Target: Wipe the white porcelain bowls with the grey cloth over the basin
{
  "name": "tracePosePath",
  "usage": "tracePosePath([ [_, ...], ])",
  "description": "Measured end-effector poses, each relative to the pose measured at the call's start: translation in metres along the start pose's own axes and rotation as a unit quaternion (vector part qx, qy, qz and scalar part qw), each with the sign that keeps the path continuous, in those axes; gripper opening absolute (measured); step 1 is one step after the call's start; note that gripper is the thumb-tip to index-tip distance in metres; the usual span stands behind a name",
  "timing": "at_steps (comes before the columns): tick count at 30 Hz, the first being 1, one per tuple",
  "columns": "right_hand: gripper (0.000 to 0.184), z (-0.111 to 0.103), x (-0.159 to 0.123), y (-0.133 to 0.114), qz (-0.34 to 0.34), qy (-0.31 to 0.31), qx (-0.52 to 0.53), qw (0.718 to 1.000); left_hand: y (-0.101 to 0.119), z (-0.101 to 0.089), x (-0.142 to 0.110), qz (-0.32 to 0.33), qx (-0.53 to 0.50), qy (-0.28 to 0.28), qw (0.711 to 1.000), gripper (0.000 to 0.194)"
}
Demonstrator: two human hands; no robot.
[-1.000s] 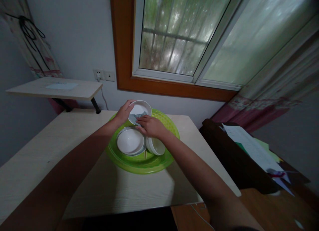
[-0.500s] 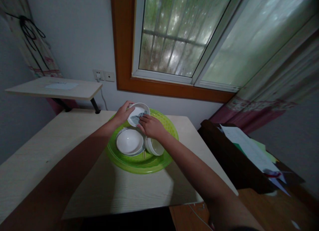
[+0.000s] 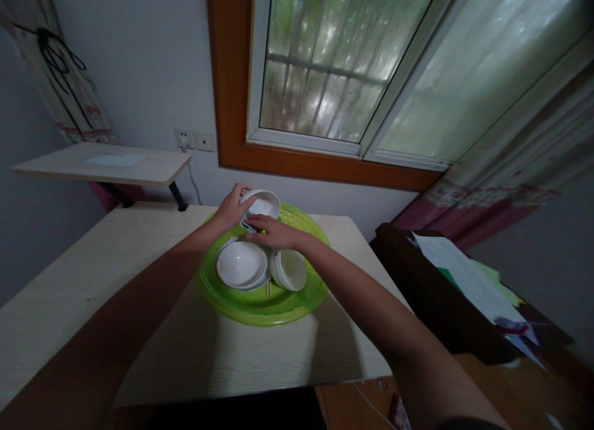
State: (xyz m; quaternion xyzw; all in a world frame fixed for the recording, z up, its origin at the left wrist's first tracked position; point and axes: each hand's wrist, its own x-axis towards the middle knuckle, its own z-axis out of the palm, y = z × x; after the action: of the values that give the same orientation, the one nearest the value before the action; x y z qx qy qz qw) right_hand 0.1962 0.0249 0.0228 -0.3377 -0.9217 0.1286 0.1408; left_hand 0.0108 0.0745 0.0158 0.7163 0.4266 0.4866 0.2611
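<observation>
My left hand (image 3: 231, 208) grips the rim of a small white bowl (image 3: 263, 204), holding it tilted above the far side of a round green basin (image 3: 260, 306). My right hand (image 3: 273, 231) is under and in front of that bowl, fingers pressed on a grey cloth (image 3: 247, 224) against the bowl's underside; only a scrap of cloth shows. In the basin lie a white bowl on a plate (image 3: 240, 265) at the left and another white bowl (image 3: 289, 268) tipped on its side at the right.
The basin sits on a light wooden table (image 3: 93, 281) below a window (image 3: 320, 65). A small shelf (image 3: 102, 163) juts from the wall at left, with wall sockets (image 3: 193, 139) beside it. A dark cabinet with papers (image 3: 468, 275) stands at right.
The held bowl has been turned from facing me to more level. My right hand moved from wiping inside it with the cloth to below its outside.
</observation>
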Motion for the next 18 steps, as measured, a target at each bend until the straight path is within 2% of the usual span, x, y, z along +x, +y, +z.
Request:
tracePosePath([
  [4,0.049,-0.005,0.008,0.008,0.001,-0.009,0.066,0.998,0.004,0.002,0.004,0.015,-0.018,-0.011,1.000,0.033],
  [7,0.049,-0.009,0.014,0.012,-0.001,0.019,0.069,0.997,0.008,0.006,0.008,0.008,-0.024,-0.002,1.000,0.034],
  [9,0.049,-0.012,0.015,0.013,-0.001,0.050,0.046,0.998,0.009,0.010,0.010,-0.025,-0.037,0.024,0.999,0.033],
  [12,0.041,-0.016,0.012,0.009,-0.001,0.083,-0.025,0.996,0.008,0.015,0.014,-0.124,-0.115,0.054,0.984,0.033],
  [15,0.029,-0.019,0.005,0.005,-0.007,0.076,-0.117,0.990,0.001,0.013,0.015,-0.191,-0.200,0.019,0.961,0.034],
  [18,0.024,-0.019,-0.004,0.004,-0.013,0.044,-0.194,0.980,-0.007,0.004,0.010,-0.157,-0.209,-0.064,0.963,0.038],
])
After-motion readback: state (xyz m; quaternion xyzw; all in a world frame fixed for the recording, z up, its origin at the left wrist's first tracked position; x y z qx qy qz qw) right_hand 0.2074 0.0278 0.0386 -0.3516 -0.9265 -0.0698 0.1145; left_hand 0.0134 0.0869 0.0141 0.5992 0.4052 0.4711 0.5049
